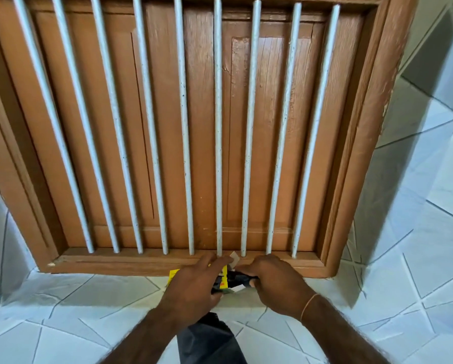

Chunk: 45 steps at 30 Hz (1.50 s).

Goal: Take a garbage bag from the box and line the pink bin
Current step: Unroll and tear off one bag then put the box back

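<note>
Dark cloth (209,340): lowest in view, between the forearms.
Left hand (194,285): holds yellow box (173,274).
Right hand (278,285): fingers curled, pinching black garbage bag (237,279).
Backdrop: barred wooden window (204,127).

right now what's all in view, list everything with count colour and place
box: one, yellow, on the tiled ledge below the window, mostly under the left hand
garbage bag: one, black, coming out of the box's right end, between the two hands
window shutters: brown wood, closed, filling the upper frame
window bars: nine, white, upright in front of the shutters
wall tiles: white with grey lines, around and below the window
thread: one, orange, round the right wrist
left hand: on the box
right hand: fingers pinching the bag
</note>
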Motion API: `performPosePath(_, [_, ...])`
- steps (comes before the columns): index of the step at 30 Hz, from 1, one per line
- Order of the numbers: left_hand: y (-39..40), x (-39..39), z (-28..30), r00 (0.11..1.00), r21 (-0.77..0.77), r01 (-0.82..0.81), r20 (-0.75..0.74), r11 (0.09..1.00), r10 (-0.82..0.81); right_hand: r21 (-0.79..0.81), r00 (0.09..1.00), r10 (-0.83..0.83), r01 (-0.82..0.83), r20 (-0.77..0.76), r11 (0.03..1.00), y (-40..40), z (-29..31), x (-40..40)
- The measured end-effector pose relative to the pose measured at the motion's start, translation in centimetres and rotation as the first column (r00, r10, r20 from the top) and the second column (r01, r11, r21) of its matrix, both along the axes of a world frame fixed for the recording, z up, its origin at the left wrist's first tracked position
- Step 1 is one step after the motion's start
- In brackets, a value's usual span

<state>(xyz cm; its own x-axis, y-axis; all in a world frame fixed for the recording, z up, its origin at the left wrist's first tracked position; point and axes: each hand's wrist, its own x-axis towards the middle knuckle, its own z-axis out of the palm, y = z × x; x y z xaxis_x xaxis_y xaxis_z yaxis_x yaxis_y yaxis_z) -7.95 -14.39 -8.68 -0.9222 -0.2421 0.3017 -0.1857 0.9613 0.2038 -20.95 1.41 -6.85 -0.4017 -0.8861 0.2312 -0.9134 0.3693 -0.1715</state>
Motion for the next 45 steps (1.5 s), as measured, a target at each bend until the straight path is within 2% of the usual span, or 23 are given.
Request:
performPosePath(2, [0.4,0.1,0.2,0.999,0.047,0.017,-0.042,0.999,-0.015,-0.019,0.998,0.032,-0.033,-0.061,0.999,-0.9,0.5,0.5])
performPosePath(3, [0.6,0.1,0.3,0.998,0.057,0.024,-0.061,0.998,-0.02,-0.036,0.998,0.05,-0.052,-0.036,0.998,-1.4,0.9,0.8])
performPosePath(4, [0.7,0.2,0.3,0.996,0.06,0.024,-0.083,0.998,-0.019,-0.07,0.997,0.069,-0.067,0.027,0.995,-1.9,1.1,0.9])
performPosePath(6, [0.6,0.2,0.3,0.992,0.091,0.004,-0.122,0.996,0.007,-0.205,0.958,0.07,-0.012,0.277,0.979,-2.3,1.6,0.8])
performPosePath(8, [0.3,0.5,0.2,0.987,0.152,-0.008,-0.159,0.988,0.032,-0.385,0.827,0.094,0.154,0.554,0.91,-2.1,1.5,0.6])
performPosePath(9, [0.2,0.6,0.2,0.982,0.173,-0.011,-0.182,0.985,0.043,-0.452,0.767,0.105,0.256,0.633,0.854,-2.1,1.4,0.7])
performPosePath(12, [0.0,0.7,0.1,0.968,0.244,-0.005,-0.243,0.97,0.067,-0.585,0.704,0.09,0.505,0.705,0.635,-2.0,0.7,1.5])
performPosePath(13, [0.0,0.7,0.1,0.964,0.28,0.002,-0.256,0.96,0.073,-0.585,0.667,0.114,0.543,0.736,0.603,-1.9,0.4,1.7])
performPosePath(16, [0.0,0.6,0.4,0.948,0.4,0.029,-0.3,0.916,0.101,-0.497,0.462,0.248,0.563,0.852,0.66,-1.9,0.1,2.2])
performPosePath(18, [-0.1,0.5,0.8,0.936,0.48,0.057,-0.331,0.875,0.121,-0.501,0.375,0.339,0.543,0.863,0.674,-2.0,0.4,2.3])
performPosePath(20, [-0.1,0.4,1.2,0.933,0.502,0.068,-0.339,0.862,0.123,-0.551,0.409,0.374,0.531,0.832,0.644,-2.3,1.4,2.5])
performPosePath(24, [0.3,0.1,1.6,0.92,0.527,0.062,-0.359,0.848,0.156,-0.653,0.597,0.334,0.465,0.73,0.598,-3.0,2.8,2.8])
performPosePath(28, [0.3,0.0,1.5,0.923,0.554,0.06,-0.347,0.83,0.165,-0.668,0.757,0.216,0.357,0.616,0.653,-3.6,1.9,2.8])
performPosePath(32, [0.5,-0.1,0.9,0.935,0.593,0.062,-0.316,0.802,0.161,-0.658,0.79,0.134,0.389,0.598,0.645,-4.3,1.3,3.0])
performPosePath(35, [0.3,-0.4,0.8,0.937,0.627,0.062,-0.305,0.776,0.171,-0.704,0.893,0.046,0.321,0.448,0.633,-4.8,0.8,3.2])
performPosePath(37, [0.1,-0.4,1.0,0.935,0.643,0.062,-0.305,0.763,0.181,-0.709,0.944,0.01,0.242,0.331,0.662,-4.9,0.6,3.5])
performPosePath(39, [-0.4,-0.3,1.1,0.928,0.656,0.067,-0.317,0.751,0.194,-0.676,0.961,0.027,0.175,0.277,0.716,-5.0,0.7,3.9])
performPosePath(41, [-0.7,0.0,1.3,0.925,0.667,0.069,-0.321,0.742,0.203,-0.64,0.957,0.059,0.143,0.284,0.755,-5.1,0.9,4.3])
performPosePath(45, [-0.4,0.0,1.4,0.923,0.677,0.058,-0.316,0.734,0.218,-0.674,0.968,-0.002,0.177,0.252,0.717,-5.6,0.7,4.6])
